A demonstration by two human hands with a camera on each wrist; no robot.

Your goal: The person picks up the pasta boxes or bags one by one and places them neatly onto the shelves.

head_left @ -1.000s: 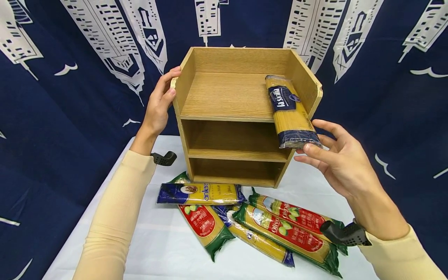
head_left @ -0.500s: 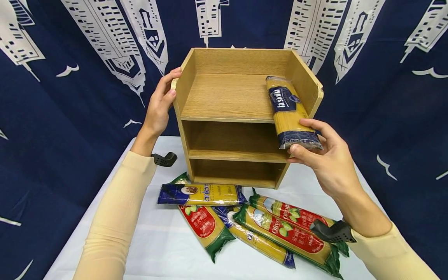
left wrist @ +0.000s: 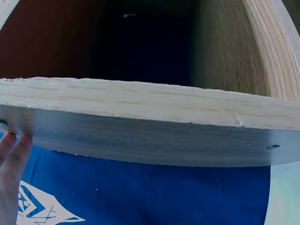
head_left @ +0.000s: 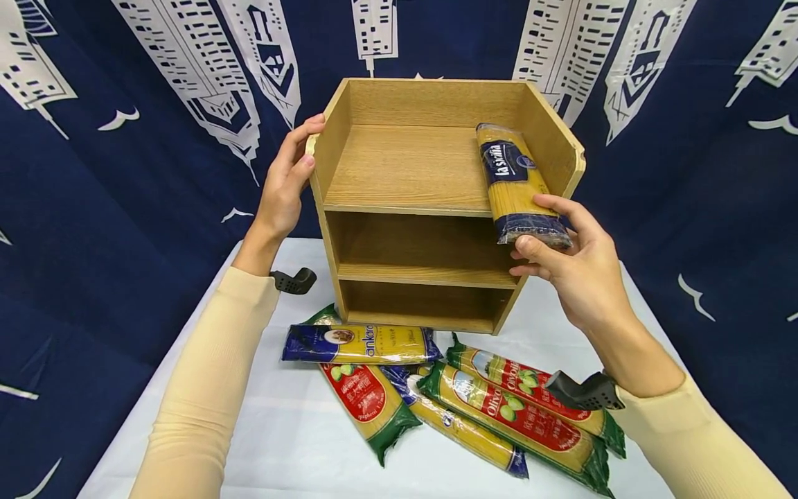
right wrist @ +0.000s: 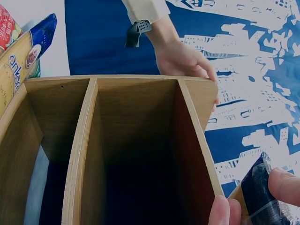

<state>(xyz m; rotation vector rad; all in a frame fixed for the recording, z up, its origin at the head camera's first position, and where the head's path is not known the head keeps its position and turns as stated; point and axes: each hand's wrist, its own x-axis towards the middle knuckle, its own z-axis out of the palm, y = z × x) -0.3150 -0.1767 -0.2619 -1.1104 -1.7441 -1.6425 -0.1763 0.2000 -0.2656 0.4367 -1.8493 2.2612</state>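
A wooden shelf unit (head_left: 411,166) with three tiers stands on the white table. A blue and yellow spaghetti packet (head_left: 514,180) lies on the top tier by the right wall, its near end sticking out past the front edge. My right hand (head_left: 576,267) pinches that near end between thumb and fingers; the packet's dark end (right wrist: 262,197) shows beside my fingertips in the right wrist view. My left hand (head_left: 283,184) grips the shelf's left wall (left wrist: 140,126) near the top, thumb over the front corner. In the right wrist view the left hand (right wrist: 185,58) shows at the far wall.
Several spaghetti packets lie on the white table (head_left: 293,443) in front of the shelf: a blue and yellow one (head_left: 358,344) crosswise, and red and green ones (head_left: 511,416) fanned to the right. A dark blue curtain with white buildings (head_left: 125,173) hangs behind.
My right hand rose from just under the packet's end and closed on it, then pushed the packet a little further back onto the top tier. The left hand stayed put.
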